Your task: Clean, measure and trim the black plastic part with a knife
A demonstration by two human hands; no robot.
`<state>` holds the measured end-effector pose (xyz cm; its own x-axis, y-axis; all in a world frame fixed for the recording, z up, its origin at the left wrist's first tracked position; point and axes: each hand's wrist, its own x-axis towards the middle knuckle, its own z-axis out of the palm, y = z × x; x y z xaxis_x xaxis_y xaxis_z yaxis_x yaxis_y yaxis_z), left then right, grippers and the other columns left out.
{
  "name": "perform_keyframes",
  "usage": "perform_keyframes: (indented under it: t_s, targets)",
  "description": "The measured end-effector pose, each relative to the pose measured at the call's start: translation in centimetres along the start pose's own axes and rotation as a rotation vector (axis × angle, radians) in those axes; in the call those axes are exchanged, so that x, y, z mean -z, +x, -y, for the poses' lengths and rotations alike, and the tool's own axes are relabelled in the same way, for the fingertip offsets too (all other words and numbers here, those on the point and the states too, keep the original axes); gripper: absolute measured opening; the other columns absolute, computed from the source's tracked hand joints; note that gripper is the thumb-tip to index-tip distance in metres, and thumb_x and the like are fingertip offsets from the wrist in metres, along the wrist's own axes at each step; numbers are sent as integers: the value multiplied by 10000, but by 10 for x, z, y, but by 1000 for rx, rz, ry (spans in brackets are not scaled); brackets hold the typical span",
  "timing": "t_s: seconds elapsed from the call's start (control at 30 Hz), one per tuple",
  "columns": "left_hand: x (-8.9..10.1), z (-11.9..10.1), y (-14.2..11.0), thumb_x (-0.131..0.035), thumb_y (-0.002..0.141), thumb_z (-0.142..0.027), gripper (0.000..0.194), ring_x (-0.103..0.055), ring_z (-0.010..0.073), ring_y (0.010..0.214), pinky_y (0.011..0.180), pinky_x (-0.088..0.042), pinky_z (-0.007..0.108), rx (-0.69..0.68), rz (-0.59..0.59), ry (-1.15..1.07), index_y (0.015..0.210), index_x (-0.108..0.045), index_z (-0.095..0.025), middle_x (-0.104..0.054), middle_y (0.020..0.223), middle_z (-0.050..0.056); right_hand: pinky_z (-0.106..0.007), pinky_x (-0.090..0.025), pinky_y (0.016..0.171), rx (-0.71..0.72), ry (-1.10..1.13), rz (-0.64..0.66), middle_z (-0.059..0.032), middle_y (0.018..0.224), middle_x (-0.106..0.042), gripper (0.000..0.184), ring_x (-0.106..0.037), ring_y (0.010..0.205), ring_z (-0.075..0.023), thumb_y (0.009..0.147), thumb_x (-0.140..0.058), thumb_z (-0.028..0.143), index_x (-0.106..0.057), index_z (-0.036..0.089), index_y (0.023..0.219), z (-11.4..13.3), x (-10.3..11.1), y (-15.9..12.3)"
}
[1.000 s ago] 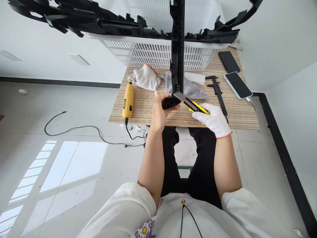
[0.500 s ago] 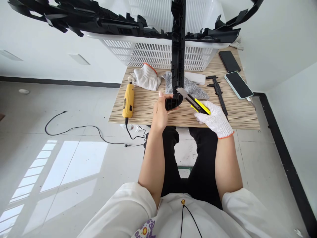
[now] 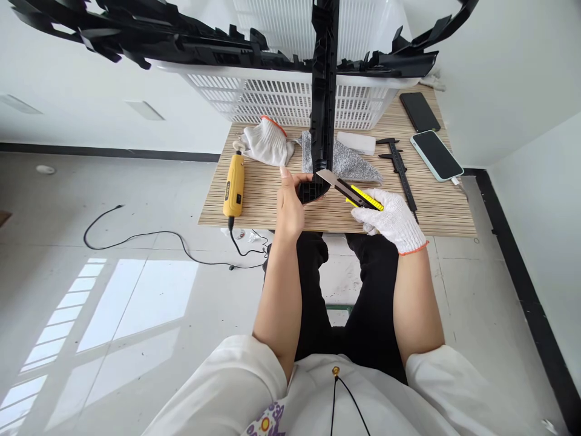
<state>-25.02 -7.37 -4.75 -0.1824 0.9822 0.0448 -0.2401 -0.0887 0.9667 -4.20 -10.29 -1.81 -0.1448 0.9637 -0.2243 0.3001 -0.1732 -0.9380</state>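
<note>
A long black plastic trim part (image 3: 323,103) reaches down over the table, its rounded lower end gripped by my bare left hand (image 3: 291,203). The thumb lies along the left side of that end and the other fingers go behind it, partly hidden. In a white knit glove with an orange cuff, my right hand (image 3: 391,218) is closed around a yellow and black utility knife (image 3: 361,195). The knife's blade is out and points up and left, its tip at the right edge of the part near the lower end. Whether the blade touches cannot be made out.
A white plastic basket (image 3: 272,97) stands behind, with wide black plastic pieces (image 3: 204,48) across its rim. On the wood-grain table (image 3: 263,206) lie a yellow corded tool (image 3: 233,184), a white glove (image 3: 269,142), a grey cloth (image 3: 351,163), black calipers (image 3: 400,169) and two phones (image 3: 436,154).
The knife and my right hand have shifted slightly left and down, bringing the blade lower along the part. My left hand and the part's lower end have moved a little left.
</note>
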Motion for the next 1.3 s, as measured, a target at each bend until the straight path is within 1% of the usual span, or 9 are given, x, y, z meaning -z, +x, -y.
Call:
perform_keyframes:
  t_s: [0.1, 0.17, 0.23, 0.33, 0.4, 0.5, 0.6, 0.73, 1.3]
  targets:
    - [0, 0, 0, -382, 924, -788, 673, -742, 195, 800, 756, -660, 340, -4, -3, 6, 837, -715, -210, -736, 826, 69, -198, -454, 404, -33, 89, 42, -10, 699, -648, 339, -526, 500, -81, 789, -800, 432, -746, 209, 1039, -2, -3, 1]
    - [0, 0, -1, -359, 918, -805, 695, -738, 188, 788, 739, -660, 327, -5, -2, 22, 836, -711, -211, -737, 821, 65, -192, -444, 412, -46, 121, 8, -3, 687, -637, 361, -513, 501, -75, 799, -788, 468, -746, 214, 1053, -3, -4, 2]
    - [0, -1, -1, -346, 907, -823, 714, -734, 183, 774, 722, -659, 316, -3, -3, 35, 830, -709, -212, -738, 815, 62, -196, -473, 445, -36, 104, -42, -5, 702, -653, 387, -534, 522, -78, 798, -787, 485, -749, 222, 1080, -4, -5, 2]
    - [0, -2, -1, -361, 890, -837, 723, -723, 176, 735, 696, -657, 307, 2, -12, 38, 839, -713, -208, -732, 799, 60, -205, -511, 494, -20, 47, -13, -11, 723, -673, 400, -564, 563, -88, 777, -806, 487, -772, 213, 1065, -3, -4, 2]
    - [0, -2, -1, -375, 891, -832, 716, -712, 170, 700, 672, -655, 306, -1, -11, 36, 837, -715, -203, -731, 799, 61, -223, -538, 530, 9, 12, -42, -14, 745, -689, 426, -584, 586, -98, 763, -817, 483, -782, 210, 1088, -2, -4, 3]
    - [0, -2, -2, -371, 916, -803, 701, -709, 169, 691, 652, -653, 308, -8, -9, 42, 836, -714, -197, -732, 806, 67, -263, -575, 600, 86, -49, -116, -25, 807, -724, 474, -621, 634, -121, 748, -823, 472, -786, 207, 1140, -3, -3, 3]
    - [0, -3, -2, -325, 952, -767, 698, -712, 166, 700, 663, -654, 303, -8, -17, 70, 862, -709, -191, -728, 801, 69, -288, -590, 663, 140, -107, -93, -37, 869, -752, 476, -650, 687, -140, 740, -826, 455, -797, 204, 1143, -5, -2, 4]
    - [0, -3, -1, -273, 995, -710, 681, -712, 158, 714, 657, -650, 286, -11, -14, 103, 851, -693, -193, -726, 817, 73, -312, -596, 728, 175, -137, -131, -41, 922, -769, 474, -682, 754, -164, 760, -806, 450, -792, 213, 1170, -7, 0, 5]
    - [0, -2, 1, -325, 1010, -656, 635, -717, 174, 767, 645, -652, 288, -12, -35, 89, 826, -714, -189, -721, 793, 80, -353, -600, 765, 186, -184, -111, -49, 929, -776, 448, -706, 803, -195, 777, -786, 451, -793, 221, 1162, -8, 3, 6]
